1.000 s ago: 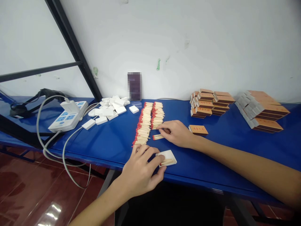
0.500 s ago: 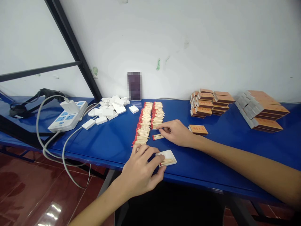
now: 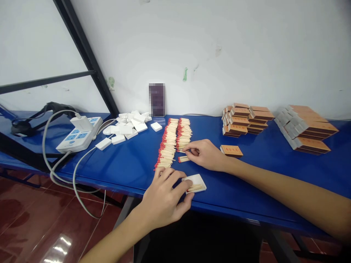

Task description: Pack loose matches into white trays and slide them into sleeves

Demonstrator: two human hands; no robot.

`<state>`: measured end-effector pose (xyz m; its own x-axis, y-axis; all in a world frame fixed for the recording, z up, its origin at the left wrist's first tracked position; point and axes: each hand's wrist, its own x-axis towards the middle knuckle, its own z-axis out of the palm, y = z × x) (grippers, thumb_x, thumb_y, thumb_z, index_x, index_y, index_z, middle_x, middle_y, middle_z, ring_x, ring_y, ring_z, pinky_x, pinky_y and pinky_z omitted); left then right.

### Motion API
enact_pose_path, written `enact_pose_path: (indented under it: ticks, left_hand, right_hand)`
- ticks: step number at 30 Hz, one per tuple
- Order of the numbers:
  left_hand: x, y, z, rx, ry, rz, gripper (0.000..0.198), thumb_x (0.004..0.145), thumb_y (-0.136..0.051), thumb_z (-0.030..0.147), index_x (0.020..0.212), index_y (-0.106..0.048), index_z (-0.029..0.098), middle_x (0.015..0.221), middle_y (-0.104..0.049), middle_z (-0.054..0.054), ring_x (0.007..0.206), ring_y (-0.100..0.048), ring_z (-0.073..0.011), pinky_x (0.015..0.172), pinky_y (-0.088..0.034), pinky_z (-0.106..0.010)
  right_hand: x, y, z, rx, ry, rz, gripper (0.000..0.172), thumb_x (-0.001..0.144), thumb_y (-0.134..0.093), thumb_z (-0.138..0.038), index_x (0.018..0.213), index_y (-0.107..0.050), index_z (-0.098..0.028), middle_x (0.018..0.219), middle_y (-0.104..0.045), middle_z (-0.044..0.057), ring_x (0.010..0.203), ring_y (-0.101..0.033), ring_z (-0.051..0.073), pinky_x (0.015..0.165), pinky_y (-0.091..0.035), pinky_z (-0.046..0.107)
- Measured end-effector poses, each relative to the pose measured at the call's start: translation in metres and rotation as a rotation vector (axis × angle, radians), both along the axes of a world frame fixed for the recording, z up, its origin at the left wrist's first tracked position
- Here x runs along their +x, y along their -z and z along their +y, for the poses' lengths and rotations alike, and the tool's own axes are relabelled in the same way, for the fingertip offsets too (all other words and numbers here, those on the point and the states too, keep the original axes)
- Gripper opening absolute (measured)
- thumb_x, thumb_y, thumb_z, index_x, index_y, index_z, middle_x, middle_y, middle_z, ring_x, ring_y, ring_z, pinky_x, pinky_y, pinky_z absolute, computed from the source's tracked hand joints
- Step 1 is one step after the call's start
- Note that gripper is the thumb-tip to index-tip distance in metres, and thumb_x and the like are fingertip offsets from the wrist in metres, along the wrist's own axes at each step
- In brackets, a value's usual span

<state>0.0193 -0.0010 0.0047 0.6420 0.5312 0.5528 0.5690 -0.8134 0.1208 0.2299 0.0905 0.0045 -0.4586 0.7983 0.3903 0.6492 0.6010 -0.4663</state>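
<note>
My left hand (image 3: 167, 195) grips the left end of a small white tray (image 3: 197, 179) at the table's front edge. Several red-tipped matches (image 3: 195, 188) lie in the tray, partly under my fingers. My right hand (image 3: 204, 155) is pinched at the lower end of the right-hand match row (image 3: 184, 133); what its fingertips hold is too small to make out. A few separate matches (image 3: 183, 159) lie just below these fingertips. The longer match row (image 3: 168, 142) runs to the left of the shorter one.
White trays (image 3: 131, 126) are heaped at the back left, near a power strip (image 3: 79, 137) with cables. A dark, blurred upright panel (image 3: 157, 100) leans on the wall. Orange matchboxes (image 3: 241, 120) and a larger stack (image 3: 309, 128) stand right; one box (image 3: 231, 150) lies near my right forearm.
</note>
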Motion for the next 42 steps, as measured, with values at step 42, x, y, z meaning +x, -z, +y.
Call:
enact_pose_path:
  ticks: [42]
  left_hand:
    - [-0.0012, 0.0029, 0.0005, -0.016, 0.024, -0.014, 0.014, 0.092, -0.055, 0.024, 0.102, -0.065, 0.018, 0.101, -0.066, -0.007, 0.09, -0.055, -0.0229, 0.084, -0.037, -0.041]
  right_hand:
    - [-0.0004, -0.0022, 0.0066, 0.047, 0.013, -0.003, 0.015, 0.088, -0.057, -0.021, 0.08, -0.069, -0.017, 0.067, -0.048, -0.002, 0.063, -0.043, 0.012, 0.062, -0.031, 0.025]
